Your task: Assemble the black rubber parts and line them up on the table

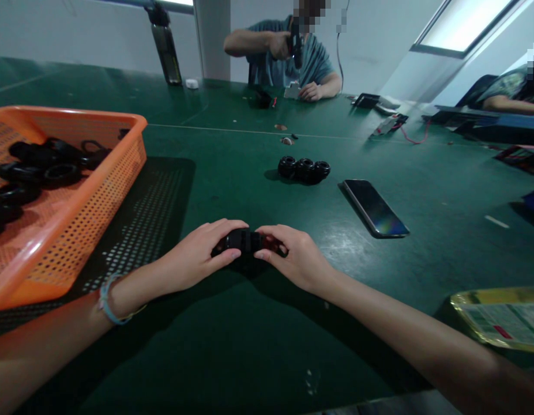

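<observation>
Between my two hands, low over the green table (232, 346), is a black cylindrical plastic part (245, 240) with a ribbed middle. My left hand (210, 248) is closed on its left end, thumb in front and fingers behind. On the opposite end my right hand (293, 251) grips it the same way; that end looks dark reddish. The fingers hide much of both ends, so the part's exact kind cannot be made out. Beyond my hands, several black ring-shaped parts (305, 169) stand side by side in a row.
An orange perforated basket (106, 167) with several black parts (46, 161) is at left. A phone (375, 208) and a gold-rimmed package (503, 317) lie to the right. A dark bottle (165, 49) stands at the back. Across the table a person (267, 43) holds a power tool (296, 43).
</observation>
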Tool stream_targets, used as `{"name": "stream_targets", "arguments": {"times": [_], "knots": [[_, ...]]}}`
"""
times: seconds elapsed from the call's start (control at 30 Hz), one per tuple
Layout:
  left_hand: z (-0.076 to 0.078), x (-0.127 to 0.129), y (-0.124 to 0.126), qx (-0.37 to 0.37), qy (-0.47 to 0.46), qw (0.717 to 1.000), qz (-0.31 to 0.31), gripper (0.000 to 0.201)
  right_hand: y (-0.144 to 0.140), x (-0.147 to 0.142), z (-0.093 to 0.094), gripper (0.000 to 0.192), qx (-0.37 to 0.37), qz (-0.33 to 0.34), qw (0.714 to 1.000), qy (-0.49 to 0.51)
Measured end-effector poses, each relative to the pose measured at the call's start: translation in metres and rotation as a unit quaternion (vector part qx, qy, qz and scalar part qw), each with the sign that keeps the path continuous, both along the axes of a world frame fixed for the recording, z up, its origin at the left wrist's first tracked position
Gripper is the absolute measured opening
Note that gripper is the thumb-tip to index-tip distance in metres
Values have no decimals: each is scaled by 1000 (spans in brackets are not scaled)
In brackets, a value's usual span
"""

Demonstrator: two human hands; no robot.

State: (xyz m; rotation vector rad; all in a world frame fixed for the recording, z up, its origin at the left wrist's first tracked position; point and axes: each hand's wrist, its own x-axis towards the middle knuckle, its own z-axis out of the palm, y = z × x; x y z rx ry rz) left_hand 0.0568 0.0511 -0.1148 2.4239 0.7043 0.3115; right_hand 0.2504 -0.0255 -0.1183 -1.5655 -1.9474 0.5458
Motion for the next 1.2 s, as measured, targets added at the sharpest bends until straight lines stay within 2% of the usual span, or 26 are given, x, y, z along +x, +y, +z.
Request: {"name": "stream_targets", "arguments": {"times": [0.63, 0.83, 0.97, 1.1, 1.2], "knots": [[2, 0, -1, 25, 22, 999, -4, 42, -1, 1, 0, 18, 18, 25, 999, -33], [0, 0, -2, 24, 24, 999, 5, 49, -1, 1, 0, 14, 30, 41, 996, -67], [1, 0, -2, -15, 23, 999, 39, 56, -3, 1, -3, 18, 63, 48, 994, -78], [3, 0, 0, -14, 21, 1000, 7, 42, -3, 0, -6, 42, 120, 78, 985, -91], [3, -1, 1, -7, 10, 1000, -13, 41, -2, 0, -8, 39, 155, 91, 978, -107]]}}
